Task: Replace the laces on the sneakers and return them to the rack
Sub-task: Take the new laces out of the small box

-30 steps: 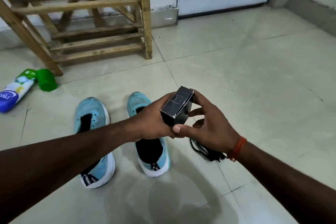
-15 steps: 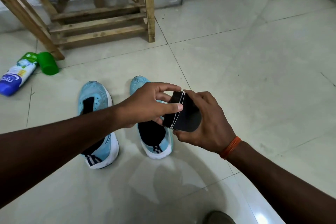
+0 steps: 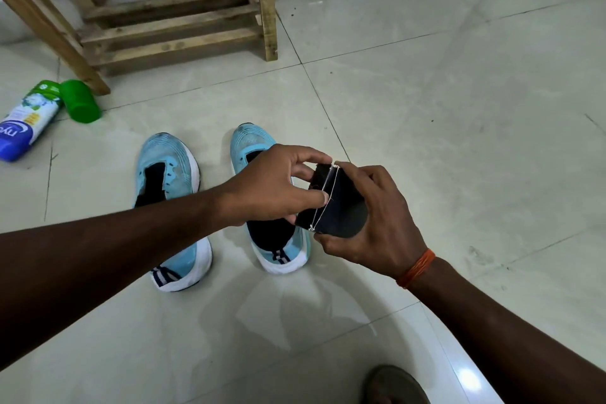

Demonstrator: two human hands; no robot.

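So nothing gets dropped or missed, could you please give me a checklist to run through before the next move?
1. Right hand grips the small black cardboard box: ok.
2. Left hand pinches the box's end flap: ok.
3. Box contents identified: cannot tell.
4. Light blue knit sneakers upright on the tiled floor: ok.
5. New laces in sight: not ok.
6. Wooden slatted rack behind the sneakers, lower slats in view: ok.
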